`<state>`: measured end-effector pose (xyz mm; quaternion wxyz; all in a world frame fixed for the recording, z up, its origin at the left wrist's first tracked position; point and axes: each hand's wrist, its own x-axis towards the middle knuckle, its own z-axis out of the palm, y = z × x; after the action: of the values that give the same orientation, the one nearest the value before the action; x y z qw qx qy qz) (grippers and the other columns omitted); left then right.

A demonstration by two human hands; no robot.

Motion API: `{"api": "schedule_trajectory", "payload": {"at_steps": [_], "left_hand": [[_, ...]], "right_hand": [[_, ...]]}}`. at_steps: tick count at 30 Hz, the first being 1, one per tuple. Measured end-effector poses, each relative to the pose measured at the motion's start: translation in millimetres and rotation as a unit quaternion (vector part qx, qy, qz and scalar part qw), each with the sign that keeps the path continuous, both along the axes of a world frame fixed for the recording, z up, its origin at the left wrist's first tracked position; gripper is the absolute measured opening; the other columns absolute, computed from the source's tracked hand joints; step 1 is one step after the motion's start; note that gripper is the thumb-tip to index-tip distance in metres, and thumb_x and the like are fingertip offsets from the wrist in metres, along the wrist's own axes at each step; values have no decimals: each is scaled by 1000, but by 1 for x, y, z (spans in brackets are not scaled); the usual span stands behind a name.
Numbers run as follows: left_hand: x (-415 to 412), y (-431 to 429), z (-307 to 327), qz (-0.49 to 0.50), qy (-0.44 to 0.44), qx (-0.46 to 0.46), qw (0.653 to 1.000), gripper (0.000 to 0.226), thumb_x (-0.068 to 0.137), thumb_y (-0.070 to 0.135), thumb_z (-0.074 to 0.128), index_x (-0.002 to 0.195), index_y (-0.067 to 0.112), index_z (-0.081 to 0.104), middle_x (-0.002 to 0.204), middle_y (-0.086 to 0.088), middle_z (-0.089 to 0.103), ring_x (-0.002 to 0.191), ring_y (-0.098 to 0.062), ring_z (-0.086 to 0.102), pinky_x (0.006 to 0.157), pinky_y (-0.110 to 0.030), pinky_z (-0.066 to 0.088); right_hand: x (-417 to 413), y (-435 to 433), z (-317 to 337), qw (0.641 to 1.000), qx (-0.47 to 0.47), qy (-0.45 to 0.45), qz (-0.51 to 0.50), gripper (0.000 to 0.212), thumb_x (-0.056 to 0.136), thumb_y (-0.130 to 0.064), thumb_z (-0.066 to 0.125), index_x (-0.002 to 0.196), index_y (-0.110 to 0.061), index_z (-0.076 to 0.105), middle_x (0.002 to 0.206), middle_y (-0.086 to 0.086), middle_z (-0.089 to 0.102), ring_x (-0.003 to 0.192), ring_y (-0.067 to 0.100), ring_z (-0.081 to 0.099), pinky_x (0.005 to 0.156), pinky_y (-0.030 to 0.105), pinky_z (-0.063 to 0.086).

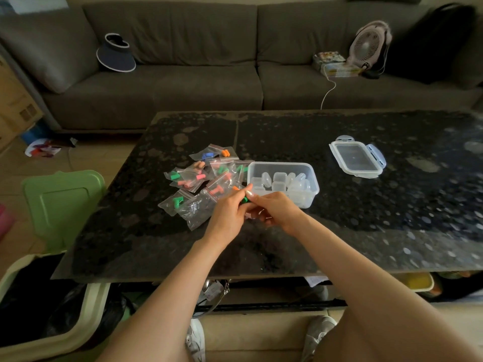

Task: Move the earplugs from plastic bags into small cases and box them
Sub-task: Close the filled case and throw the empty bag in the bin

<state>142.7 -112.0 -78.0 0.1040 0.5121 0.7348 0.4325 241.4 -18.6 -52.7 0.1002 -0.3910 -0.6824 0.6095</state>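
Just before the box (281, 164), our left hand (230, 212) and right hand (275, 210) both pinch a green earplug (244, 200). We should keep the pinch light and seat it fully in a case (279, 177) before snapping shut.

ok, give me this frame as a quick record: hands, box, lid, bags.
hands: left hand and right hand meet, fingers curled on a green earplug
box: clear box open, small cases inside
lid: lid flat, apart, right of clear box
bags: pile of earplug bags left of clear box, on table
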Motion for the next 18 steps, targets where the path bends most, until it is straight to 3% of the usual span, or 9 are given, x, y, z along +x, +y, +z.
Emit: {"api": "schedule_trajectory", "payload": {"at_steps": [3,5,7,9,10,13,14,18], "left_hand": [[6,3,0,-2,25,-12,1000,30,96,6,48,125,4,54,119,-8,58,103,-7,55,81,-9,45],[8,5,0,12,26,-19,999,29,98,7,44,125,5,52,123,-7,52,108,-11,52,83,-9,38],[5,7,1,44,-35,-2,998,31,99,10,41,129,7,50,124,-5,48,108,-11,52,84,-10,42],[-1,10,4,82,-125,10,989,29,100,13,41,127,11,53,122,-5,49,107,-15,55,88,-26,51],[-4,11,6,98,-166,3,981,28,100,14,41,125,13,55,121,-5,50,103,-15,57,84,-31,54],[-9,9,10,119,-254,-15,960,26,100,12,43,119,15,59,110,0,54,83,-4,55,56,-8,48],[-10,9,10,123,-272,-15,954,24,100,12,44,115,17,61,104,3,53,80,-4,53,51,-6,45],[-18,6,5,150,-317,-5,936,19,99,22,47,87,24,62,86,5,56,80,-9,54,70,-23,47]], "right_hand": [[-2,1,6,996,63,-68,1,54,94,-55,44,76,-11,69,54,-3,59,49,8,47,48,17,39],[-5,4,6,987,125,-104,-8,59,94,-57,42,77,-9,73,56,-2,59,50,7,48,51,16,37],[-7,10,5,970,202,-126,-47,55,93,-55,47,82,-9,75,62,-4,62,57,8,55,55,16,40],[-11,22,6,946,276,-142,-99,45,93,-50,51,90,-12,74,77,0,68,69,13,62,58,21,44],[-15,29,8,935,301,-147,-117,39,94,-47,52,95,-13,73,84,2,69,73,16,63,58,24,45],[-31,46,18,898,371,-211,-109,31,95,-39,52,101,-13,70,88,5,67,73,19,60,55,26,41],[-36,50,19,881,393,-244,-100,31,95,-39,52,102,-12,68,86,5,65,73,19,59,57,28,40],[-49,61,9,845,416,-330,-56,38,95,-47,51,110,-13,62,93,5,63,80,19,57,66,29,39]]}}
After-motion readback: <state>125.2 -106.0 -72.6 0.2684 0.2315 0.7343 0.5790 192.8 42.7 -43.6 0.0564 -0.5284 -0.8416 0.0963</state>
